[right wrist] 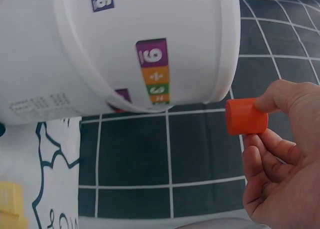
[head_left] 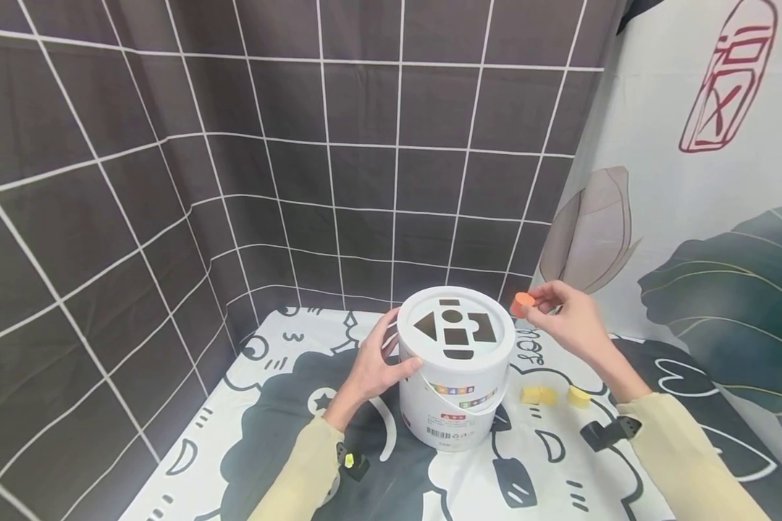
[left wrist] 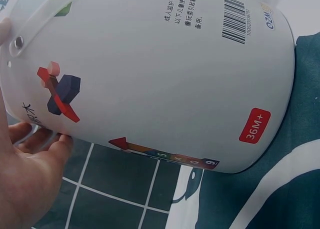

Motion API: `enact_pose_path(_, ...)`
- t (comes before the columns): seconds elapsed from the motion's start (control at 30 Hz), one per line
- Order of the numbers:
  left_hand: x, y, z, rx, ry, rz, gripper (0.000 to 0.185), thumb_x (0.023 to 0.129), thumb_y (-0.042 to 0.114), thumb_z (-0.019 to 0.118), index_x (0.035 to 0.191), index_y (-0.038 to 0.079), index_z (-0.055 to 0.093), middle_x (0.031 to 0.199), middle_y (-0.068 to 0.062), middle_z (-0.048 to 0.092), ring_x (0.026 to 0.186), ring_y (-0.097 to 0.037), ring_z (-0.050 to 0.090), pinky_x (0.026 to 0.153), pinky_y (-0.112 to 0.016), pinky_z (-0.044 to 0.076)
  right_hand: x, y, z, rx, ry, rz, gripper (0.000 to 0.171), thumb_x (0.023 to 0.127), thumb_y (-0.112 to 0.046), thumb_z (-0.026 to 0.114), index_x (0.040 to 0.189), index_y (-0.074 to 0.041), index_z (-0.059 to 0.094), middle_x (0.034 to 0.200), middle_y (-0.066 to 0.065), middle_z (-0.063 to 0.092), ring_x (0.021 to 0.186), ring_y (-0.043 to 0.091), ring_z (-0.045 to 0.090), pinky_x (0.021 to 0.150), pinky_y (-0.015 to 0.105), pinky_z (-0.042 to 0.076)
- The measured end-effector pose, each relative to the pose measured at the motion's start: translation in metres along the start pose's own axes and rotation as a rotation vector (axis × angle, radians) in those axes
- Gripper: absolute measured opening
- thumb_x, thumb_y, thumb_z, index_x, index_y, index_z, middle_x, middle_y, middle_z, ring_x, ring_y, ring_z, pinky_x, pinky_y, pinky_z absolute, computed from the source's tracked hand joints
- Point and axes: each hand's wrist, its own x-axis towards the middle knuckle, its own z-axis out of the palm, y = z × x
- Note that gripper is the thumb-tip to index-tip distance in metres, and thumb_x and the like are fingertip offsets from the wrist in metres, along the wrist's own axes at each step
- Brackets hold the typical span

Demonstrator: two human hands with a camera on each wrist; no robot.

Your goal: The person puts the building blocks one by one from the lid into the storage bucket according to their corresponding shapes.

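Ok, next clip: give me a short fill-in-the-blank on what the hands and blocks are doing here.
1. The right hand pinches a small cylinder whose colour is ____.
2. The left hand rests against the side of the white ____, whose lid has shape cutouts.
3. The loose blocks lying on the cloth by the right forearm are ____ in colour.

Missing words: orange; bucket; yellow

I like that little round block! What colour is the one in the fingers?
The block pinched by the right hand is orange, clearest in the right wrist view.
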Motion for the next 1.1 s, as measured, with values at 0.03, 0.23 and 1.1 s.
enact_pose_path(0.03, 0.0, 0.0, 0.0, -0.004, -0.001, 0.0, 0.093, 0.079, 0.038, 0.078, 0.154, 0.006, 0.033, 0.154, -0.015, 0.036, 0.14, -0.035, 0.04, 0.113, -0.03, 0.035, 0.002, -0.002, 0.0, 0.001, 0.0, -0.008, 0.025, 0.087, -0.009, 0.071, 0.109, 0.002, 0.064, 0.091, 0.012, 0.066, 0.082, 0.026, 0.059, 0.059, 0.022, 0.047)
enact_pose_path(0.23, 0.001, -0.002, -0.001, -0.016, -0.006, 0.001, 0.092, 0.079, 0.033, 0.078, 0.155, 0.006, 0.032, 0.155, -0.015, 0.035, 0.14, -0.035, 0.039, 0.114, -0.032, 0.035, 0.013, -0.017, 0.004, 0.026, -0.027, -0.036, 0.026, 0.088, -0.014, 0.074, 0.107, 0.0, 0.065, 0.092, 0.012, 0.067, 0.085, 0.026, 0.06, 0.062, 0.025, 0.048)
enact_pose_path(1.1, 0.001, -0.001, 0.0, 0.013, -0.003, -0.018, 0.094, 0.079, 0.041, 0.078, 0.154, 0.006, 0.032, 0.154, -0.015, 0.036, 0.14, -0.035, 0.039, 0.113, -0.031, 0.036, 0.034, -0.05, 0.052, 0.063, -0.237, -0.102, 0.027, 0.083, -0.012, 0.076, 0.104, 0.0, 0.066, 0.091, 0.007, 0.068, 0.084, 0.023, 0.062, 0.073, 0.034, 0.05)
